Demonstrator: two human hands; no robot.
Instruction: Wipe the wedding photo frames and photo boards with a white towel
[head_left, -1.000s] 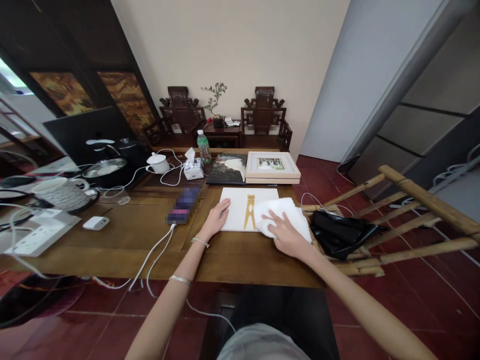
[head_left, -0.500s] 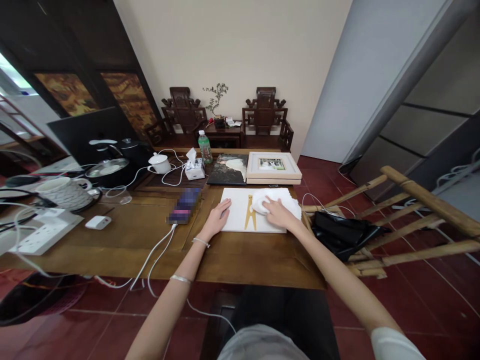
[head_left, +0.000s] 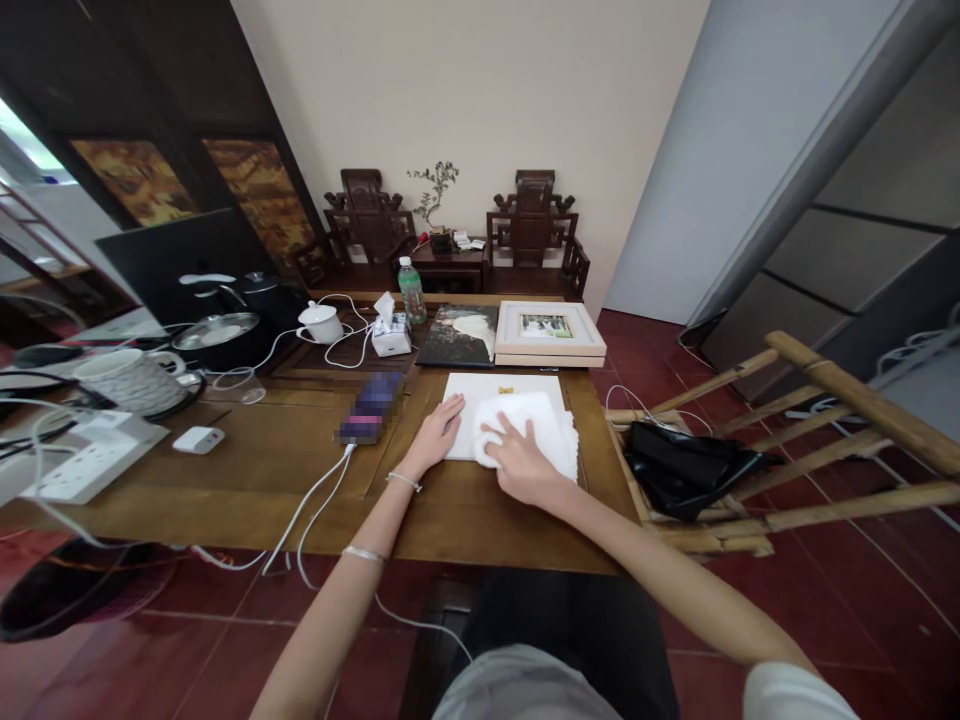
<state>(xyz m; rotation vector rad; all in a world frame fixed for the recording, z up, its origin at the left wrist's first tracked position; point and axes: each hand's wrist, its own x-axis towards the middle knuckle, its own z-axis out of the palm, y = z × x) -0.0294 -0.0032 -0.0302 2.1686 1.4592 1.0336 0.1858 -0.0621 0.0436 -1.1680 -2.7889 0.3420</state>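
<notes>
A flat white panel (head_left: 461,385) lies on the wooden table in front of me. My left hand (head_left: 439,430) rests with fingers stretched out along the panel's left edge, gripping nothing. On the panel is a white cloth (head_left: 544,410), spread over its middle and lower right and hanging past the right edge. My right hand (head_left: 525,460) presses the cloth down, its fingertips dug into the bunched part. The top of a gold piece (head_left: 506,390) shows just above the cloth; its lower part is covered.
Behind the panel lie a stack of white frames (head_left: 551,345) and a dark picture (head_left: 457,335). A phone (head_left: 371,408) on a white cable is to the left, with a tissue box (head_left: 391,333), bottle (head_left: 411,290) and power strip (head_left: 97,460) beyond. A bamboo chair (head_left: 750,530) stands right.
My right hand has slid the cloth left and toward me, over the gold two-legged piece, whose legs are now covered. My left hand stays in place.
</notes>
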